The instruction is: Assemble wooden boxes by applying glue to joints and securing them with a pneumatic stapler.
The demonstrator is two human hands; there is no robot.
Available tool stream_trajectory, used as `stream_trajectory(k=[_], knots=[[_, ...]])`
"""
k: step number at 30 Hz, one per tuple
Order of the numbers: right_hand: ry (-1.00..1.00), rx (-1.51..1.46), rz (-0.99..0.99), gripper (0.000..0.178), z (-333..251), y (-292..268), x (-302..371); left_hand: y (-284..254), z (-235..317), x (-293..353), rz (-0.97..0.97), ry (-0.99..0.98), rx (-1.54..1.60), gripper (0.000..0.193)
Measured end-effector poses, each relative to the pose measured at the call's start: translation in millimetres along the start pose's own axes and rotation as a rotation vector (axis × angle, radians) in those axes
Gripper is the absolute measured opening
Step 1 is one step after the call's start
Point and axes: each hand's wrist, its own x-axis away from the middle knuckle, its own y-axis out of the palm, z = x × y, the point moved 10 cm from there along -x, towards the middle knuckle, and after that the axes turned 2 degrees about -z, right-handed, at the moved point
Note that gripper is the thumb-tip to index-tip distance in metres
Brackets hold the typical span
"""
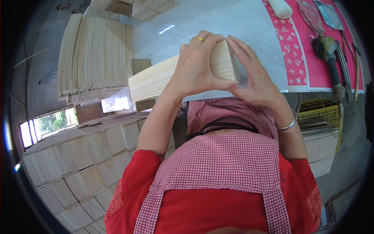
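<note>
A long, pale wooden board [154, 80] lies across the near part of the table, its right end under my hands. My left hand [198, 64] straddles it near that end, fingers over the far edge and thumb along the near edge. A gold ring sits on one finger. Curved around the board's end, my right hand [251, 70] has its fingertips at the far corner and its thumb at the near corner, close to my left thumb. A gap shows between the right palm and the end face. Whether more boards lie beneath is hard to see.
Upright boards [95, 54] are stacked at the left of the table [167, 43], beside a wood block [140, 66]. Stacked wood blocks [85, 179] fill the lower left. On pink cloth [315, 72] at right lie a power tool [331, 58] and a white roll [280, 8]. A yellow crate [317, 109] stands below.
</note>
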Motion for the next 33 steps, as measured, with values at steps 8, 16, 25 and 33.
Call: stream_trajectory(k=[8, 16, 25, 33], knots=[[0.072, -0.169, -0.001, 0.086, -25, 3, 39, 1, -1, 0, -0.008, 0.009, 0.006, 0.088], [0.11, -0.273, 0.024, 0.072, -25, 1, 54, 3, -2, -3, -0.016, -0.006, 0.03, 0.089], [0.217, 0.569, 0.455, 0.024, 20, -163, 82, 1, -2, 2, -0.009, -0.005, -0.047, 0.088], [0.585, 1.149, 0.212, 0.059, 118, -253, 117, 1, -7, 6, 0.019, -0.028, -0.023, 0.086]])
